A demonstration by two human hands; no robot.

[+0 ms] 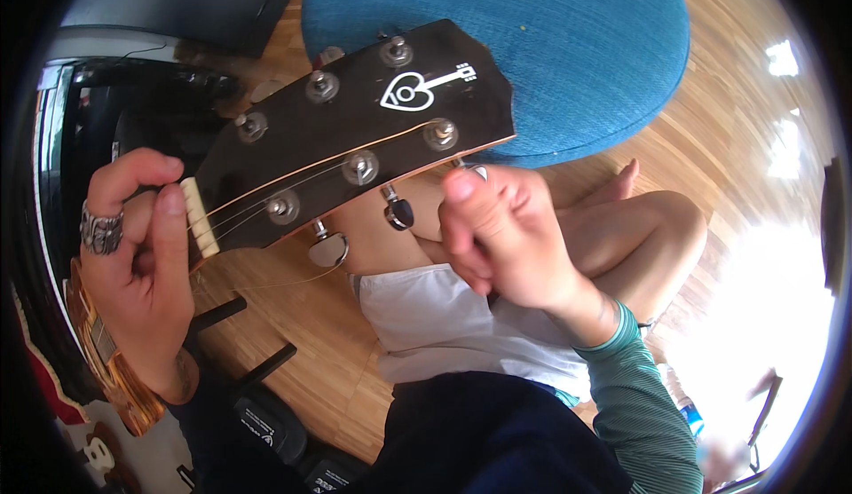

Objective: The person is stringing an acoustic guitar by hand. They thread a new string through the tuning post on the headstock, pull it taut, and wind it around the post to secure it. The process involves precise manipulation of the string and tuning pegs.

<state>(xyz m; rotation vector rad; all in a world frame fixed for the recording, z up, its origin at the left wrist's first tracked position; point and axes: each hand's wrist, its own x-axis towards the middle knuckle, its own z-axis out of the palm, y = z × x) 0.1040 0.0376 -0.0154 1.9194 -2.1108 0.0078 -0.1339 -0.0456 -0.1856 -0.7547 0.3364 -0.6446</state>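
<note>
A dark guitar headstock (293, 148) slants across the upper left, with a white heart-shaped emblem and several metal string posts. A gold-toned string (311, 165) runs from the post nearest my right hand to the pale nut (201, 219), with thinner strings beside it. My left hand (146, 254), a patterned ring on one finger, is curled over the neck beside the nut. Its thumb and index tips nearly meet; anything pinched there is too small to make out. At the lower edge of the headstock, my right hand (506, 232) closes round a tuning peg (482, 172), mostly hidden by the thumb.
A round blue cushioned stool (568, 59) stands behind the headstock on the wooden floor (337, 343). My crossed bare legs (639, 237) are below. Black stand arms (266, 365) jut out at lower left, near an orange-brown guitar body (115, 361). A bottle (683, 405) is at lower right.
</note>
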